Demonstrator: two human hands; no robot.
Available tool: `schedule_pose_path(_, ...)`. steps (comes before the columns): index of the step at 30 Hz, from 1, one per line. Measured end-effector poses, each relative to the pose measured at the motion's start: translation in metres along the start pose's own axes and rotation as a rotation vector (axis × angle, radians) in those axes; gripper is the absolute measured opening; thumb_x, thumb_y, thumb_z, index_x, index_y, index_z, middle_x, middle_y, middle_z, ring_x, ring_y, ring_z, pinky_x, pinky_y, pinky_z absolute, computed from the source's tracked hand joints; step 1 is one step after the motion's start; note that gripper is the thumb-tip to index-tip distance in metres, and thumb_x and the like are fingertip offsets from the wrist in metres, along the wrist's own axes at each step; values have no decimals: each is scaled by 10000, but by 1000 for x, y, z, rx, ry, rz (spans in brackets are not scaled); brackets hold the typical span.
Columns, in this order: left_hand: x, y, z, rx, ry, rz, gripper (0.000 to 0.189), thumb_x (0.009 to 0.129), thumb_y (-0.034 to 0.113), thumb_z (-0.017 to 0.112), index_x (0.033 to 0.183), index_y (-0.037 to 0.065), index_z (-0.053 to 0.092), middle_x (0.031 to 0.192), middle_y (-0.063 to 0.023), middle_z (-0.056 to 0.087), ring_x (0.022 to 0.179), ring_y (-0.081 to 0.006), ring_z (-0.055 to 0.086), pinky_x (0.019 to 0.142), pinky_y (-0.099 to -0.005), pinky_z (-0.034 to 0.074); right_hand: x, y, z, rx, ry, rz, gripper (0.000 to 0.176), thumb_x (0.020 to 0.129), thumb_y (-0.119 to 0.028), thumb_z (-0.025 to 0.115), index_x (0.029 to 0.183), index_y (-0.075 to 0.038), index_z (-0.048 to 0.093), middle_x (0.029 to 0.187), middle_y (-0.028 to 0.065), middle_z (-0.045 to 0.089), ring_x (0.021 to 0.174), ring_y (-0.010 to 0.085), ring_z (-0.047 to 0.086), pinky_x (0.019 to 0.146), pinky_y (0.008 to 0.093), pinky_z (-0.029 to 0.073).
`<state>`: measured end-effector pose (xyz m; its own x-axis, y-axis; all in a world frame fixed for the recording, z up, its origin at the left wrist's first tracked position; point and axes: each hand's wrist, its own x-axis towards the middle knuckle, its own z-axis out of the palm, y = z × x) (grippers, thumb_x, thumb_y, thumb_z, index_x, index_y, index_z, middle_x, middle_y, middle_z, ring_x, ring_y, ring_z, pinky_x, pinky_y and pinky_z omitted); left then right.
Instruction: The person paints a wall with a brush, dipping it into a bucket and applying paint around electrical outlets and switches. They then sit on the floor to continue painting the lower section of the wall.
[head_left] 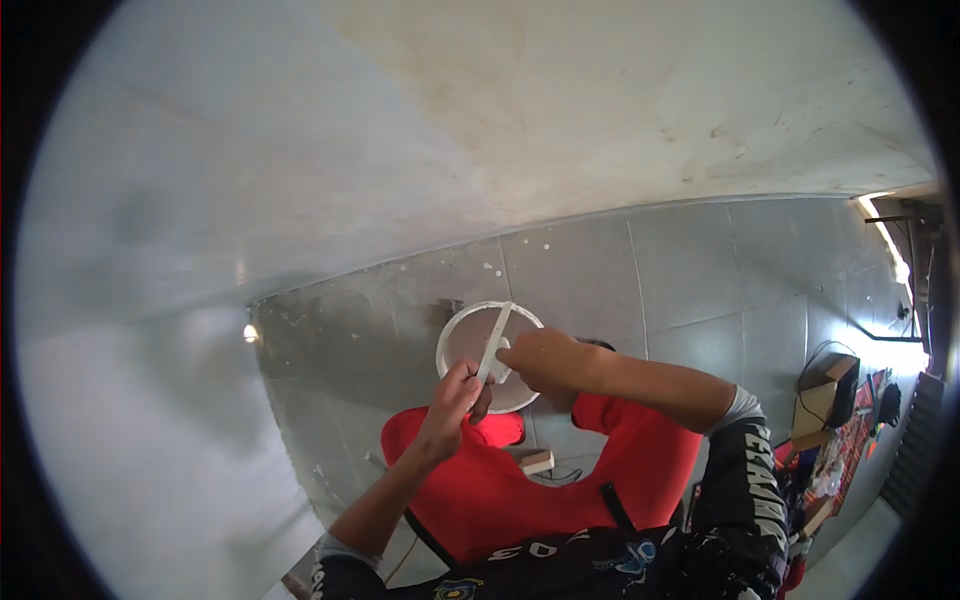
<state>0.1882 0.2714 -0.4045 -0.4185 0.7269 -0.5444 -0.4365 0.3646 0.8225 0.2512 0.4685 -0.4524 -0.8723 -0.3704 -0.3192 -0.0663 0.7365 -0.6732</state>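
Between my knees a round white bucket (449,329) stands on the grey tiled floor. A long, narrow white strip (495,340) slants over its opening, its far end close to the rim. My left hand (459,400) is closed round the strip's near end, at the bucket's near left side. My right hand (537,360) comes in from the right over the bucket, its fingers curled at a small whitish piece beside the strip. What exactly those fingers hold is too small to tell.
Pale walls (600,100) rise ahead and on the left. White spots mark the floor (690,260) beyond the bucket. A small block (537,462) and a cable lie between my legs. At the far right are a cardboard box (815,408), a patterned cloth and a dark metal frame.
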Motion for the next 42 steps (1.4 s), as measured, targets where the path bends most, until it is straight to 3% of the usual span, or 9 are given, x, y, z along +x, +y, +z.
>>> schedule_pose_path(10,121,-94,-2,87,-47,6,265,1027,270,369,1009,23,464,723,-20,462,639,-91,441,589,-256,389,39,118,87,-181,-174,-20,320,753,-84,646,1065,-23,616,899,195,675,854,349,681,707,433,542)
schedule_pose_path(13,145,-120,-11,102,26,21,300,1029,308,365,1011,31,478,744,-38,510,669,-103,508,616,-267,424,39,138,101,-201,-137,13,304,757,-82,639,1055,-25,623,906,198,675,857,352,680,718,431,541)
schedule_pose_path(16,174,-130,-22,-54,-109,-99,449,1007,435,371,1128,28,517,930,-89,586,847,-175,586,797,-341,482,45,166,116,-228,-107,17,302,754,-85,644,1050,-26,626,902,199,676,853,354,680,721,431,541)
schedule_pose_path(23,209,-120,-15,-26,-23,-202,523,1003,492,348,1113,24,553,959,-99,598,868,-190,599,815,-360,510,78,189,136,-322,-100,102,176,727,-96,694,890,-31,704,926,162,695,870,309,696,713,418,559)
schedule_pose_path(26,217,-122,-24,67,-47,-194,541,999,492,360,1124,4,558,982,-101,601,874,-203,602,817,-365,519,92,201,146,-324,-179,105,180,719,-96,710,891,-44,711,901,151,698,863,304,699,699,407,566)
schedule_pose_path(28,220,-135,-44,501,-76,-13,552,995,495,367,1075,-17,556,1022,-132,601,857,-218,597,787,-358,510,99,205,163,-402,-89,62,169,727,-98,715,892,-64,719,904,141,700,867,302,698,701,402,569)
schedule_pose_path(31,206,-104,-39,847,-87,-136,514,978,460,428,1018,-38,548,989,-165,612,811,-239,593,744,-365,489,106,202,158,-470,-181,86,165,736,-104,716,897,-67,721,920,130,700,882,296,696,704,410,570)
schedule_pose_path(37,202,-102,-42,1053,5,-52,381,920,328,547,961,-51,547,810,-190,609,744,-286,589,715,-391,464,119,184,157,-564,-201,55,159,776,-109,684,924,-59,717,940,111,709,892,265,698,713,406,567)
schedule_pose_path(42,209,-106,-49,1185,-1,53,322,883,261,561,943,-55,543,866,-237,626,822,-364,614,741,-415,466,145,199,169,-524,-238,109,153,774,-106,684,917,-67,722,958,109,710,916,263,693,734,392,559)
